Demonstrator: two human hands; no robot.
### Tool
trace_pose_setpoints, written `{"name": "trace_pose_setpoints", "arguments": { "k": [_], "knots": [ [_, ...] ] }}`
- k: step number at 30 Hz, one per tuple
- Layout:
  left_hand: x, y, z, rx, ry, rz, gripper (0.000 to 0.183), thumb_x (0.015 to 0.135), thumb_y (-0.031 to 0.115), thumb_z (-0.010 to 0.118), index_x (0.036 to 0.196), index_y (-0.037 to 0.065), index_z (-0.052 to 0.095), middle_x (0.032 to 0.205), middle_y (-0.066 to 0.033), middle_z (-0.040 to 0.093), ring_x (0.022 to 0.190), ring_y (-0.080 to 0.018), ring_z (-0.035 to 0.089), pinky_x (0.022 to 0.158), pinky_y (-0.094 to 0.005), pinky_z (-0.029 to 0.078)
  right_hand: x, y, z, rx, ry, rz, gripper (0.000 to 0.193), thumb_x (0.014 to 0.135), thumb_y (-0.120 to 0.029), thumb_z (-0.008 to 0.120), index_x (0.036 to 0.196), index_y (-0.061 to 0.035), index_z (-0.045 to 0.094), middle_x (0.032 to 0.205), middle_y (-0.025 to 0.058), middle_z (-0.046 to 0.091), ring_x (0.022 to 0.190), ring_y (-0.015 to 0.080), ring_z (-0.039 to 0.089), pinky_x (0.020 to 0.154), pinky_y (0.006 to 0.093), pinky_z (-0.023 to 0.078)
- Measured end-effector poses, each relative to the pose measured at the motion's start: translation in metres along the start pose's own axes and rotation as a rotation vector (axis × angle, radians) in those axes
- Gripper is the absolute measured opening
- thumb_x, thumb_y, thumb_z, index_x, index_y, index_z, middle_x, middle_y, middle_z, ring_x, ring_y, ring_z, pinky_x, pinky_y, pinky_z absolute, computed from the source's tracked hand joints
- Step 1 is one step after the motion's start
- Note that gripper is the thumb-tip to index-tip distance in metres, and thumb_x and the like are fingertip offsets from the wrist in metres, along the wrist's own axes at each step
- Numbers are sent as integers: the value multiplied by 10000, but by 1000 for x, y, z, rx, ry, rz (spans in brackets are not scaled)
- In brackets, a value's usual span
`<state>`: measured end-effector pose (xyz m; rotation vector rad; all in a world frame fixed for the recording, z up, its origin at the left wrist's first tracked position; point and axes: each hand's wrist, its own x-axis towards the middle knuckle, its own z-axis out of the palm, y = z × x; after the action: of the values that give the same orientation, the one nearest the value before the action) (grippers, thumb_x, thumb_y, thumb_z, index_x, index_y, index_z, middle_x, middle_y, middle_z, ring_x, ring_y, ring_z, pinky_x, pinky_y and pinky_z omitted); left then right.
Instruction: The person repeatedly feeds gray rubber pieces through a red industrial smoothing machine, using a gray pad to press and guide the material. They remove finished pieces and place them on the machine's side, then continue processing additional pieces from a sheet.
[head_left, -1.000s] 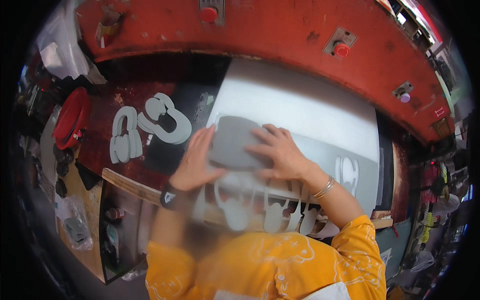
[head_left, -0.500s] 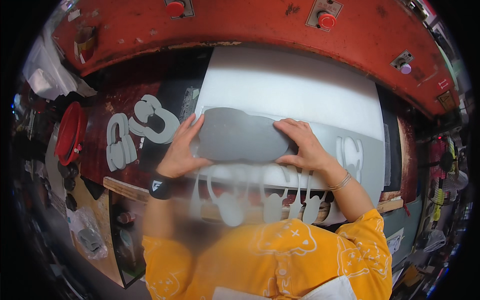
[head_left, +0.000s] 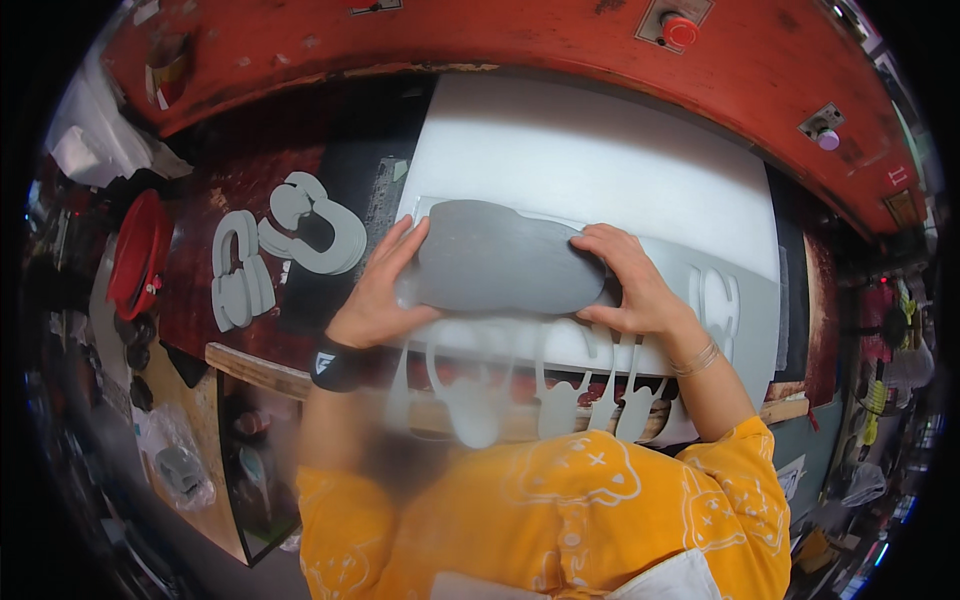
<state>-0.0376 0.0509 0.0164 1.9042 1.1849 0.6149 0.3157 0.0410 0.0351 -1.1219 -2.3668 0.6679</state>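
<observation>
A dark grey cutting die, a flat-topped block with a wavy outline, lies on a light grey sheet. My left hand grips its left end, fingers along the far side and thumb at the near edge. At the opposite end, my right hand holds it in the same way. The sheet has cut-out openings right of my right hand, and its near part hangs over the table edge in strips and rounded tabs. What lies beneath the die is hidden.
Under the sheet is a white board. Stacks of grey curved pieces rest on the dark red table at left, near a red bowl-like container. A red machine beam with a red button spans the far side.
The whole view has shifted slightly. Both hands still grip the die, which sits a little further right on the sheet.
</observation>
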Motion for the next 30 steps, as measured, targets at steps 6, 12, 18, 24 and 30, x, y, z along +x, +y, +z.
{"name": "trace_pose_setpoints", "arguments": {
  "k": [6,12,18,24,30],
  "knots": [
    [-7,-9,-16,-189,-73,21,862,613,41,517,1452,10,323,1495,-166,340,1440,-280,203,1154,-375,160,2,-3,-1,-4,4,-12,793,642,-289,800,1316,-49,459,1265,183,505,1206,372,444,1033,449,333],
    [-11,-10,-9,-141,-55,5,866,656,163,656,1445,11,333,1460,-171,389,1443,-283,179,1152,-394,164,3,-6,0,-20,-5,53,865,619,-320,824,1343,-47,438,1278,183,496,1190,364,452,1024,445,335],
    [-9,1,1,161,23,-51,1059,581,469,838,1437,60,368,1478,-228,307,1394,-360,268,1118,-431,263,4,-8,0,-34,0,83,908,615,-315,824,1364,-23,403,1294,198,480,1192,368,451,1026,433,334],
    [-2,6,4,196,71,-59,1033,567,539,827,1375,19,449,1446,-251,350,1358,-372,331,1092,-443,299,5,-5,-10,-10,-79,78,912,660,-303,804,1371,36,345,1322,229,449,1229,395,422,1037,454,330],
    [-2,8,4,257,86,-64,1054,594,612,792,1364,-19,446,1422,-235,403,1349,-367,359,1091,-444,298,-8,20,-39,124,-193,93,787,738,-269,758,1353,32,369,1316,226,461,1256,378,405,1034,452,337]
  ]
}}
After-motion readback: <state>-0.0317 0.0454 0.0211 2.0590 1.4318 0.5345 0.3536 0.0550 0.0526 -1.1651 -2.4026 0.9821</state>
